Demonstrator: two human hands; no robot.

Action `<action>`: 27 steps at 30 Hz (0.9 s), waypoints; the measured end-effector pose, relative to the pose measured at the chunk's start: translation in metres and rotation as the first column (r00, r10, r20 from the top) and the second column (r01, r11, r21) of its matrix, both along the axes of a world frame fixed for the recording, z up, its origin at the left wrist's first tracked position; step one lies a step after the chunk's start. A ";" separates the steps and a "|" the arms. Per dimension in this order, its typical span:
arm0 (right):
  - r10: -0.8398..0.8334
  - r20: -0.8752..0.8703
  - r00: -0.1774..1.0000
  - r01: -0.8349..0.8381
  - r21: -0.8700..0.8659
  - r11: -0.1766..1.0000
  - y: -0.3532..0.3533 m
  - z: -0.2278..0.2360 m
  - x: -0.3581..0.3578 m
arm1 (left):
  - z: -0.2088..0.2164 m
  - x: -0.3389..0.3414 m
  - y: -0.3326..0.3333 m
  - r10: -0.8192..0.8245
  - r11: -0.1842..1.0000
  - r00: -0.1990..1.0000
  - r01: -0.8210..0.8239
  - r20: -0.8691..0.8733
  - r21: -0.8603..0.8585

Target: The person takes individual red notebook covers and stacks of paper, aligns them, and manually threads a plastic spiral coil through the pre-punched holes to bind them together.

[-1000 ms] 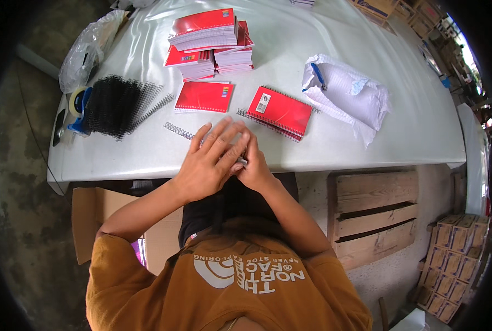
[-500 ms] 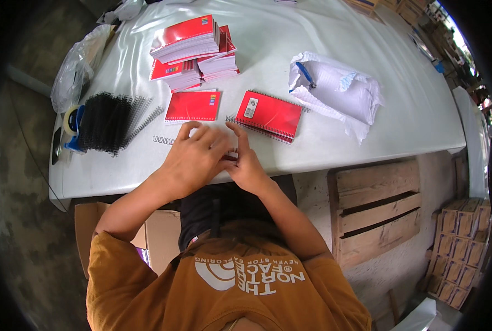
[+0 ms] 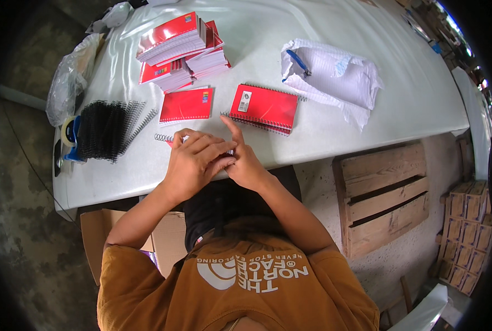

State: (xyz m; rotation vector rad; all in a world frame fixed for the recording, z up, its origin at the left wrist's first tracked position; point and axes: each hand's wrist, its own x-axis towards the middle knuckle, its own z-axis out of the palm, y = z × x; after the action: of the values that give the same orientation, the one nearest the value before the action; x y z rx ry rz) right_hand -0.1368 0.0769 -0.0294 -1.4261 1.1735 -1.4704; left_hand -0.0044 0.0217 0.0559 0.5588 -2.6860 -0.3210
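At the table's near edge, my left hand (image 3: 189,168) and my right hand (image 3: 245,164) meet over a small red notebook, mostly hidden beneath them. A loose end of a spiral binding coil (image 3: 162,137) sticks out left of my left hand. The left fingers curl across toward the right thumb, closed on the notebook. My right hand grips its other side, index finger stretched out toward the spiral-bound red notebooks (image 3: 265,106). Just beyond my left hand lies a red notebook without a coil (image 3: 185,105), punched holes along its near edge.
Red notebooks stand in a stack (image 3: 171,41) at the back. Many black spiral coils (image 3: 103,129) lie at the left beside a blue tape dispenser (image 3: 72,138). Blue-handled pliers (image 3: 298,62) rest on crumpled white paper (image 3: 339,83). A wooden pallet (image 3: 384,193) leans below right; an open cardboard box (image 3: 168,237) sits under the table.
My left fingers have come down and closed in toward the right thumb. The view has shifted slightly; the notebooks and coils on the table stay put.
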 end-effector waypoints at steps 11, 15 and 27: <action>0.069 0.023 0.997 -0.070 0.099 0.993 0.003 0.016 -0.005 | 0.035 -0.011 -0.007 -0.043 0.988 0.998 0.048 0.039 -0.148; -0.299 0.140 0.944 0.327 -0.272 0.905 0.004 0.015 -0.021 | 0.022 -0.039 -0.008 0.332 0.931 0.727 -0.355 -0.601 0.085; -0.456 0.043 0.889 0.447 0.136 0.884 -0.034 0.003 -0.163 | -0.067 -0.092 -0.014 0.270 0.961 0.963 -0.267 0.027 -0.075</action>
State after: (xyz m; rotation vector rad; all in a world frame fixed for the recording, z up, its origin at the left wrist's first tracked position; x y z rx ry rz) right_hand -0.2997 0.0428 -0.0266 -1.0436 1.5957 -1.7094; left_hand -0.0964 0.0078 -0.0109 0.9026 -2.6002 -0.1399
